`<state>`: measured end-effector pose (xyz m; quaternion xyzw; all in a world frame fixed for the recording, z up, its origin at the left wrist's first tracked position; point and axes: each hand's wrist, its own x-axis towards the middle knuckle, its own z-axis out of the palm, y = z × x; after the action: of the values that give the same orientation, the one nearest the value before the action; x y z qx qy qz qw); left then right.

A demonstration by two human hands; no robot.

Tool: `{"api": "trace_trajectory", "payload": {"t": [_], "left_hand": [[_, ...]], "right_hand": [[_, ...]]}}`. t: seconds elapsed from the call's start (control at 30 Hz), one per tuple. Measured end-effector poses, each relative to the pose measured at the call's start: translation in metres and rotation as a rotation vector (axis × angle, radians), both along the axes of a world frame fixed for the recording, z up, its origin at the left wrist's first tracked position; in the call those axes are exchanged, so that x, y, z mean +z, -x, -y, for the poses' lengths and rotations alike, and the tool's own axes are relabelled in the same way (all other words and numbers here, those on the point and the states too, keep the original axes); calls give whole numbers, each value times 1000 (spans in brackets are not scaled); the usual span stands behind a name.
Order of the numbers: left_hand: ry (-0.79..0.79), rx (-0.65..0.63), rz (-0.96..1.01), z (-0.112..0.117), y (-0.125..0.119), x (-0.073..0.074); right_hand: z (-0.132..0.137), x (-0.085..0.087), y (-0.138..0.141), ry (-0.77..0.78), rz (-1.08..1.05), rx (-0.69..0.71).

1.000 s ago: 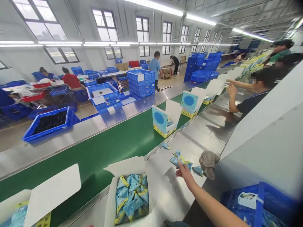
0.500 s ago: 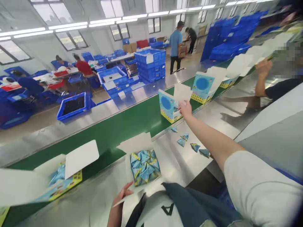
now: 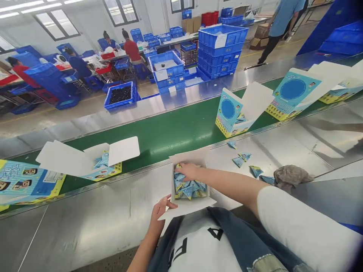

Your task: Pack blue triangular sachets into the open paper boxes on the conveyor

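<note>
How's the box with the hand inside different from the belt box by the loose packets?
The near box sits on the metal table; the far box on the green belt. The near box has the right hand inside; no hand touches the far box. The near box shows white cardboard; the far box shows blue and yellow print too. Both are open and hold blue packets.

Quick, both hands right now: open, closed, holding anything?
Left hand: at the near-left corner of the open box; grip can't be told.
Right hand: inside the box, among the packets; whether it grasps one can't be told.
</note>
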<state>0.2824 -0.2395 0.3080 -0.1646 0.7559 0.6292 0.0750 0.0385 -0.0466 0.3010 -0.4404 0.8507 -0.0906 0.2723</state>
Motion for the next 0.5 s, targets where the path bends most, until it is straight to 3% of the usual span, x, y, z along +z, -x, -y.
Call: {"api": "trace_trajectory", "payload": {"t": [0.1, 0.27, 0.4, 0.5], "left_hand": [[8, -25, 16, 4, -12, 3], [24, -89, -9, 10, -28, -7], [99, -116, -36, 11, -29, -10], [160, -124, -31, 10, -26, -5]], "right_hand": [[7, -18, -13, -34, 41, -38], [9, -34, -40, 152, 173, -294], [22, -46, -42, 180, 313, -377], [16, -47, -45, 268, 337, -454]]}}
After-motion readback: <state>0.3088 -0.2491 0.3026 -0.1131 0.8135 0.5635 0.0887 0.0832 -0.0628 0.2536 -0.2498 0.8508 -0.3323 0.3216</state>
